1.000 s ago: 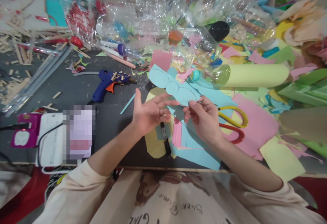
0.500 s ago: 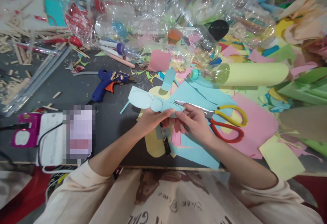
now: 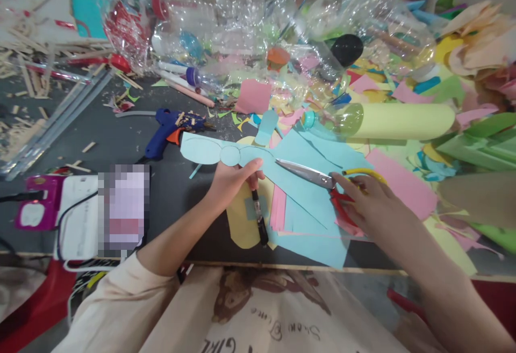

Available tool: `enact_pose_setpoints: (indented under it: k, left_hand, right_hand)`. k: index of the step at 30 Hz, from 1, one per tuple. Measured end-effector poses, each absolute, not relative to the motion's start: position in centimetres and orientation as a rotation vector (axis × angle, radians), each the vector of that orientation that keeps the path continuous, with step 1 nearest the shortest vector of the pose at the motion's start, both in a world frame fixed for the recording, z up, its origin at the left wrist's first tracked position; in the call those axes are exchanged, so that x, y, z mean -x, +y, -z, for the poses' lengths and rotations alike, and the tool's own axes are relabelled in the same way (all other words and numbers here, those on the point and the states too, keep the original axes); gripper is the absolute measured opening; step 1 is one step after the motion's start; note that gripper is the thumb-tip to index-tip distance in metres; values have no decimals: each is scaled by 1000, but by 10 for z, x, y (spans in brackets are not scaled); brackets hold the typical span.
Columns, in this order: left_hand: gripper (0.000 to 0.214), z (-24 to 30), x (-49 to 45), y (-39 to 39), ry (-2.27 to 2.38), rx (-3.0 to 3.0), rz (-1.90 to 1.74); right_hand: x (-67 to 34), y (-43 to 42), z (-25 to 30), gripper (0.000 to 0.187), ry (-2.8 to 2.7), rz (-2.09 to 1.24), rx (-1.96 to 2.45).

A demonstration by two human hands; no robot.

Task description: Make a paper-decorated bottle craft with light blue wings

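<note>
My left hand [image 3: 237, 181] pinches a light blue piece of paper [image 3: 201, 151] between thumb and fingers. Two drawn ovals with a circle between them show on that piece. Over the handles of the scissors [image 3: 304, 172] is my right hand [image 3: 360, 197], its fingers curled at the yellow and red loops, which it partly hides. The blades point left and lie over blue paper sheets [image 3: 306, 208], with the tip close to the held piece. Below my left hand a black marker [image 3: 260, 221] rests on a yellow paper cutout [image 3: 239, 224].
A blue glue gun [image 3: 161, 132] lies to the left, near clear glue sticks [image 3: 60, 122] and wood bits. A phone [image 3: 124, 208] is at the front left. Plastic bottles [image 3: 234, 20] crowd the back. Pink paper [image 3: 403, 186] and a yellow-wrapped bottle [image 3: 403, 120] are to the right.
My right hand has let go of the blue paper and moved right onto the scissors' handles. My left hand has shifted the paper slightly left.
</note>
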State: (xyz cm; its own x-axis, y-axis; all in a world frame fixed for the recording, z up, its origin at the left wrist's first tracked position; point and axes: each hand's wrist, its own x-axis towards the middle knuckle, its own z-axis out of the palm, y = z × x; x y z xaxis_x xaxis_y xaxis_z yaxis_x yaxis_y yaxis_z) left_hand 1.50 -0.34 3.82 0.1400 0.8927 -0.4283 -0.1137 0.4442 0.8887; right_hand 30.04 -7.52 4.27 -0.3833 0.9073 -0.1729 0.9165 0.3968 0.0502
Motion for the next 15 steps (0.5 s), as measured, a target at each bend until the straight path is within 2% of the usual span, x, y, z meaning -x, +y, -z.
enact_pose_setpoints:
  k: [4, 10, 12, 15]
  left_hand:
    - [28, -39, -16, -3, 1222, -822, -870]
    - [27, -39, -15, -4, 1209, -810, -895]
    - [31, -38, -15, -5, 1193, -840, -877]
    - [35, -38, -14, -6, 1188, -872, -864]
  right_hand:
    - [-301, -69, -37, 56, 2467, 147, -1667]
    - [-295, -61, -52, 34, 2430, 447, -1837]
    - [-292, -63, -58, 31, 2421, 719, -2038]
    - [-288, -68, -65, 31, 2214, 1496, -2270]
